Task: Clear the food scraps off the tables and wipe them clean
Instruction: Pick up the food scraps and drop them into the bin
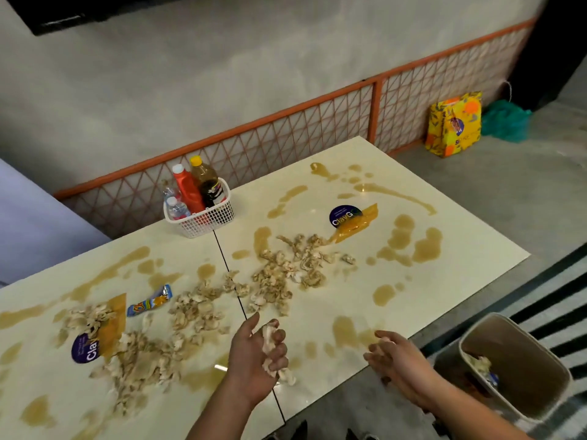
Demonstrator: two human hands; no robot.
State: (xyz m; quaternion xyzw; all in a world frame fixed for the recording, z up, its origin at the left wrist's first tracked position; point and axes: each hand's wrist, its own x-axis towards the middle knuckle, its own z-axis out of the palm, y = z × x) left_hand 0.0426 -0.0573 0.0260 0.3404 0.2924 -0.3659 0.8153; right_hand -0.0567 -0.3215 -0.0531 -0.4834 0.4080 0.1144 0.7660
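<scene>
Two cream tables (444,281) stand pushed together, smeared with brown sauce puddles (413,242). Pale food scraps (286,274) lie scattered across both tops. My left hand (254,357) hovers over the near edge by the seam and grips a clump of scraps (270,341). My right hand (397,357) hangs over the right table's near edge, fingers curled with a small pale bit at the fingertips. A beige bin (540,392) with some scraps inside stands on the floor at the right, close to my right hand.
A white basket (203,222) with sauce bottles sits at the back by the seam. A blue snack wrapper (149,301) and two round dark stickers (344,215) lie on the tops. A yellow bag (454,125) stands by the orange fence.
</scene>
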